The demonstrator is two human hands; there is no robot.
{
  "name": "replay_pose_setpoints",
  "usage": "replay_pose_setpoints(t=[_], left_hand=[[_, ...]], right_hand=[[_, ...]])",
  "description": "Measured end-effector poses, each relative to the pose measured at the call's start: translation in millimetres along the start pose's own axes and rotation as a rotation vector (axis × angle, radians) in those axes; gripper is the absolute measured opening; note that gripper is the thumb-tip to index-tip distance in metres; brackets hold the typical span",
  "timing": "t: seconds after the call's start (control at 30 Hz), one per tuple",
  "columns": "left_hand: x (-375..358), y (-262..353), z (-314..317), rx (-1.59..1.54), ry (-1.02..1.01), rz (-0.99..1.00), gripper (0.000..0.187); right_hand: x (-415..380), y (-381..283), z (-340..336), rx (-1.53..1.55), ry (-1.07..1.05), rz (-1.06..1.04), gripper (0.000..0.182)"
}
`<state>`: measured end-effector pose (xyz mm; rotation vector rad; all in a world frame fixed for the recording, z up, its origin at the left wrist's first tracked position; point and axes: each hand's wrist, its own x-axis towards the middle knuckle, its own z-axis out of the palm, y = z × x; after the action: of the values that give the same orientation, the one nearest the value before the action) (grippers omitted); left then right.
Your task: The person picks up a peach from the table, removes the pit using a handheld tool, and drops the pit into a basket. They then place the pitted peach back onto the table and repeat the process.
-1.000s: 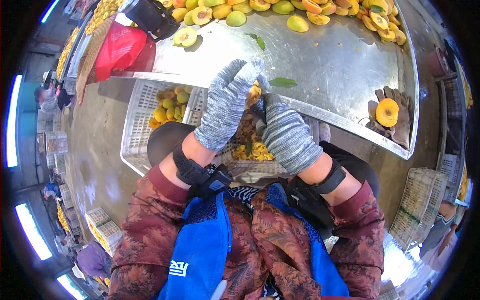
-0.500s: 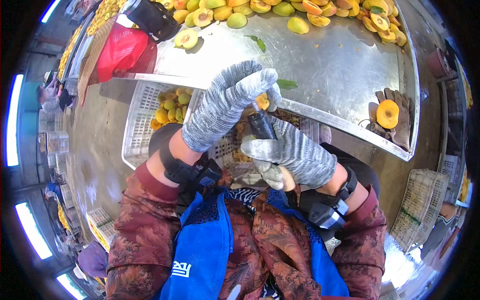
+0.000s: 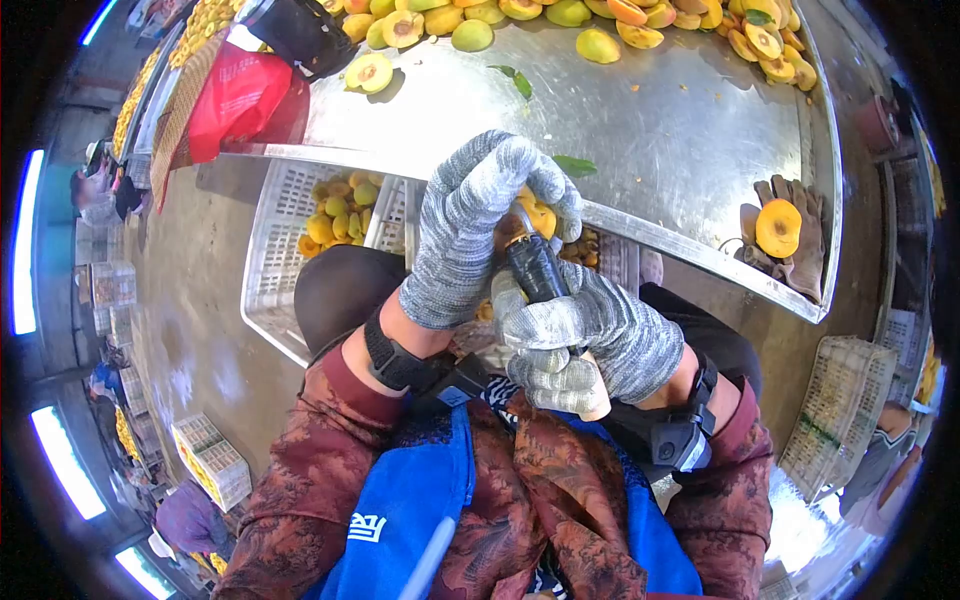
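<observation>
My left hand [image 3: 475, 225], in a grey knitted glove, curls around a yellow peach half [image 3: 541, 217] that its fingers partly cover. My right hand [image 3: 600, 335], gloved alike, grips a pitting tool [image 3: 536, 268] with a black-wrapped handle. The tool's metal tip touches or lies right against the peach flesh; the exact contact is hidden. Both hands are close together over the near edge of the metal table [image 3: 670, 120]. Below them, crates holding fruit are partly hidden by my arms.
Halved peaches [image 3: 480, 35] are piled along the table's far side. A peach half [image 3: 777, 228] rests on a brown glove [image 3: 808, 250] at the right. A red bag [image 3: 235, 100] hangs at the left corner. A white crate [image 3: 270, 270] with peaches stands below; another crate [image 3: 838, 415] is at right.
My left hand has turned and moved slightly right and down, its fingers curling further over the peach. My right hand has shifted slightly down, and the tool stays in its grip.
</observation>
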<state>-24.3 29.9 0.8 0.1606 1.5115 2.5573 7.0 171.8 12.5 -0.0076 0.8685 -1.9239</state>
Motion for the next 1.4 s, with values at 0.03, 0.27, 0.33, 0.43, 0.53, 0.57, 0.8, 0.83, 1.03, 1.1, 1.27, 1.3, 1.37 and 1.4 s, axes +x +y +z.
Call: replay_pose_setpoints(t=[0.03, 0.27, 0.33, 0.43, 0.53, 0.57, 0.8, 0.83, 1.03, 1.1, 1.27, 1.3, 1.37, 1.4], left_hand=[[1, 0, 1, -0.021, 0.041, 0.004, 0.027], [1, 10, 5, 0.064, 0.05, -0.062, 0.028], [2, 8, 7, 0.06, 0.052, -0.046, 0.029], [0, 3, 4, 0.07, 0.069, -0.044, 0.03], [1, 1, 5, 0.082, 0.066, -0.055, 0.031], [1, 3, 5, 0.085, 0.064, -0.054, 0.032], [4, -4, 1, 0.078, 0.083, 0.005, 0.037], [2, -5, 1, 0.067, 0.108, 0.009, 0.039], [6, -12, -7, -0.085, 0.101, -0.032, 0.042], [6, -9, -7, -0.102, 0.114, -0.054, 0.042], [6, 4, -23, -0.216, 0.259, 0.031, 0.038], [5, 9, -27, -0.232, 0.333, 0.084, 0.036], [-3, 23, -36, -0.214, 0.348, 0.132, 0.034], [-6, 30, -46, -0.169, 0.389, 0.221, 0.033]], right_hand=[[0, -2, 1, 0.018, 0.03, 0.021, 0.018], [-2, -8, 2, -0.052, -0.035, 0.094, 0.029], [-4, -9, 1, -0.008, -0.051, 0.101, 0.031], [2, 0, -6, 0.084, -0.16, 0.135, 0.034], [6, 1, -4, -0.245, -0.021, -0.011, 0.028], [6, -1, -4, -0.253, -0.025, -0.016, 0.028], [15, 6, 0, -0.495, 0.101, -0.086, 0.036], [16, 8, 1, -0.493, 0.099, -0.085, 0.036], [25, 30, -6, -0.888, 0.373, -0.301, 0.052], [21, 23, -2, -1.116, 0.426, -0.365, 0.054], [25, 24, -19, -1.584, 0.404, -0.409, 0.03], [27, 27, -25, -1.591, 0.389, -0.419, 0.03], [33, 35, -43, -1.968, 0.379, -0.232, 0.023], [35, 33, -44, -1.981, 0.371, -0.246, 0.023]])
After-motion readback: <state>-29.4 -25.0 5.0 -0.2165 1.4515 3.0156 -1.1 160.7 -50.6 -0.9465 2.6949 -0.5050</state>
